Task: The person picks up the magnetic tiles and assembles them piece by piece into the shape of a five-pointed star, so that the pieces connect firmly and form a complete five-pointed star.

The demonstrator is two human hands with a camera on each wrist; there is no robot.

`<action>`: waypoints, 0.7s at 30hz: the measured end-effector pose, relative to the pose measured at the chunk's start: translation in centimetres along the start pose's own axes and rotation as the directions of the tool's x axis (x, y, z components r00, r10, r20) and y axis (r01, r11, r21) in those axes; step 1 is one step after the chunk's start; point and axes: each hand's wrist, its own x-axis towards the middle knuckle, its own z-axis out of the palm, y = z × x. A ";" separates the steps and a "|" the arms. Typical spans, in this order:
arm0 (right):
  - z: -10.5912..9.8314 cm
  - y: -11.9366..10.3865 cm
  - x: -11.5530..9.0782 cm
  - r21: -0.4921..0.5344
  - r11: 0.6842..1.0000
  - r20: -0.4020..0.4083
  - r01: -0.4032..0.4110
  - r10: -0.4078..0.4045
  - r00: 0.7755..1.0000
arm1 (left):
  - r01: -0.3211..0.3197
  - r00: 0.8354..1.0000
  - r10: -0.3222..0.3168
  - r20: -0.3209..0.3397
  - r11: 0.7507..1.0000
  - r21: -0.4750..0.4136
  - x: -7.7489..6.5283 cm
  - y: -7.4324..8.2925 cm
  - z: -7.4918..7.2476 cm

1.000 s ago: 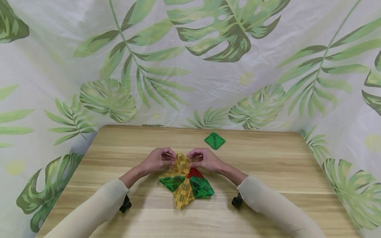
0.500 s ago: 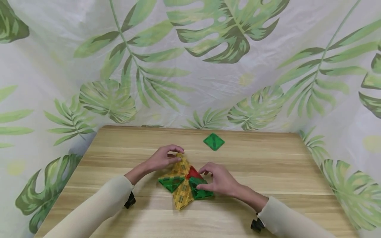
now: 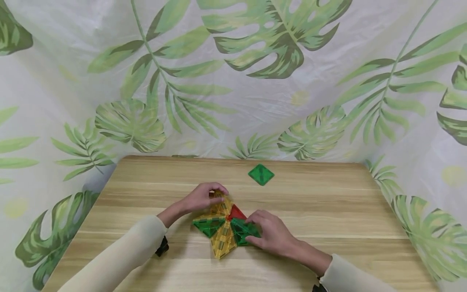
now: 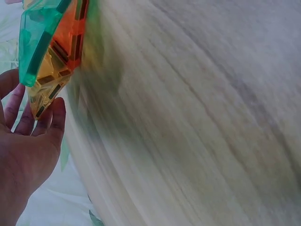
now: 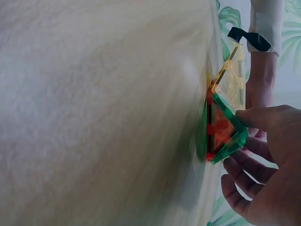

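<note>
A star-shaped build of translucent magnetic tiles (image 3: 222,242), in yellow, green and red, sits mid-table in the head view. At its far yellow point, my left hand (image 3: 200,198) has thumb and fingers on either side of the tip. The left wrist view shows those fingers curved round the yellow tip (image 4: 44,89). My right hand (image 3: 273,235) pinches the green point on the right, covering part of it. In the right wrist view its thumb and fingers meet the green tile's corner (image 5: 240,139). A red tile (image 3: 238,211) shows between the yellow and green points.
A loose green diamond of tile (image 3: 261,174) lies near the back edge of the wooden table (image 3: 328,194). Behind the table hangs a leaf-print cloth (image 3: 251,105), which also runs along both sides.
My right hand has left the far yellow point, moving right and nearer to the green point, which it now holds. The left hand stays at the yellow tip, its grip shifted slightly.
</note>
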 end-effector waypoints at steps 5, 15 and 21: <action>-0.5 0.8 0.0 -0.037 0.999 0.042 0.028 -0.026 0.999 | -0.020 1.000 0.020 -0.004 1.000 0.019 -0.6 -0.2 -0.1; -2.3 3.8 0.7 -0.057 0.985 0.054 0.163 -0.160 0.986 | -0.082 0.997 0.083 -0.005 0.993 0.090 -2.0 -0.2 0.0; -3.4 5.6 1.0 -0.022 0.987 0.056 0.159 -0.158 0.986 | -0.114 0.993 0.112 0.022 0.986 0.119 -2.2 0.2 0.8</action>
